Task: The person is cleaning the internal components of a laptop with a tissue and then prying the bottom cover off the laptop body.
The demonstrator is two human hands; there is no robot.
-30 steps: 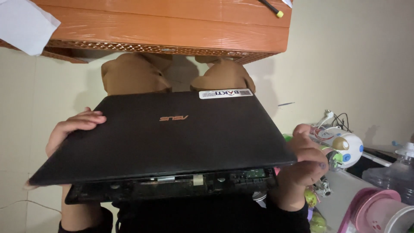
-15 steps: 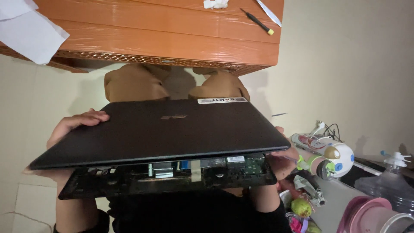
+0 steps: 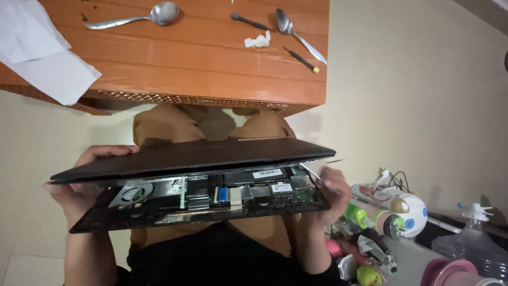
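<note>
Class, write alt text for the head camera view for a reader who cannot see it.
Two hands, left hand and right hand, hold a black laptop with its cover panel lifted apart, showing the circuit board and fan inside. Beyond it is a wooden table with two spoons, a small screwdriver and white paper.

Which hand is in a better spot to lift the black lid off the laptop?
Probably the left hand: its fingers curl over the lifted cover edge. The right hand sits under the open base, supporting it.
</note>
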